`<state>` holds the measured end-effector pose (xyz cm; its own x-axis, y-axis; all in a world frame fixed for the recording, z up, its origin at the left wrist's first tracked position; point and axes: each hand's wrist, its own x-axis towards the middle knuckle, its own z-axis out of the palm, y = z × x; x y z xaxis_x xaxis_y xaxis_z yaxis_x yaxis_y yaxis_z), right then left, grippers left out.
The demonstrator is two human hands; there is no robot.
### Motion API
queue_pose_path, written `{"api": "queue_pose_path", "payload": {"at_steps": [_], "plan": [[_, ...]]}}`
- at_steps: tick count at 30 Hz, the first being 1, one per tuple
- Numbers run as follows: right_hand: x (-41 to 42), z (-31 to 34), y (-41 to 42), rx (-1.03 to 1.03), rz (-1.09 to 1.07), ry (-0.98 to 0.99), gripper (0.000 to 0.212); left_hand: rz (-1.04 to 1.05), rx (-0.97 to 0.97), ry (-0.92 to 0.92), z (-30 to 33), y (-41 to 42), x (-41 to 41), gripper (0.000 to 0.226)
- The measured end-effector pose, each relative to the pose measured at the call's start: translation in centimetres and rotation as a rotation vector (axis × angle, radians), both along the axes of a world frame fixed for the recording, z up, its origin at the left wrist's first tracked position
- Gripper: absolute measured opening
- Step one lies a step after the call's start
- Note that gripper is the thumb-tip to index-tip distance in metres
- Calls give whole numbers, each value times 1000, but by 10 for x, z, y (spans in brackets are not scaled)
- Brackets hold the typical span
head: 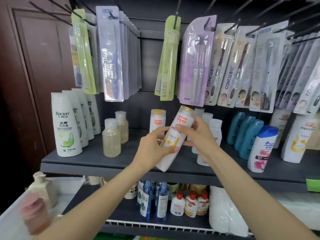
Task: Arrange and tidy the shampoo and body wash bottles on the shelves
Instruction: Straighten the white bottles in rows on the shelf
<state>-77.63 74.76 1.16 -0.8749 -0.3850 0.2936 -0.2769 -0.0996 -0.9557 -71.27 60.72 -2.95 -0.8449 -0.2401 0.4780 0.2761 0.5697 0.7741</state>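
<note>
Both hands hold one white Pantene bottle (174, 137), gold cap uppermost, tilted with its cap leaning right and away, in front of the middle shelf (97, 159). Left hand (154, 146) wraps the lower body from the left, thumb across the front label. Right hand (195, 134) grips the upper body from the right, fingers curled over the label area. The bottle's base hangs just past the shelf's front edge and rests on nothing.

Procedure for the step in hand, judged from this position:

1. Bring the bottle upright before lowering it; a tilted base tends to rock on landing.
2. Aim for the bare strip directly in front of the standing Pantene bottle (158, 121), so the two form one front-to-back file.
3. Turn the label to face outward, matching the row of Raclen bottles (66, 125) at the left.
4. Keep the right wrist clear of the white bottles (214, 130) just behind it; a brush could topple them.
5. Release the upper hand first, then the lower, once the base sits flat.

Toothbrush packs (199, 61) hang close above the cap, so avoid lifting higher.
</note>
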Motion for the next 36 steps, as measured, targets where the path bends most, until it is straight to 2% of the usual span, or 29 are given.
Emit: {"api": "queue_pose_path", "payload": {"at_steps": [3, 6, 9, 11, 17, 24, 36], "plan": [[-2, 1, -1, 0, -11, 20, 44, 32, -27, 24, -2, 2, -2, 64], [-10, 3, -1, 8, -53, 48, 44, 95, -48, 126, 0, -7, -6, 53], [-23, 2, -4, 90, -130, 140, 47, 241, -131, 242, 5, -25, -15, 45], [-33, 0, -6, 164, -176, 194, 45, 258, -151, 233, 11, -37, -23, 48], [-63, -12, -20, 212, -167, 200, 42, 112, -103, 115, 27, -56, -45, 61], [-103, -23, -47, 164, -124, 141, 41, -1, -66, 107, 27, -74, -62, 38], [-141, -25, -83, 171, 63, 99, 41, -52, -67, 134, 23, -79, -69, 35]]}}
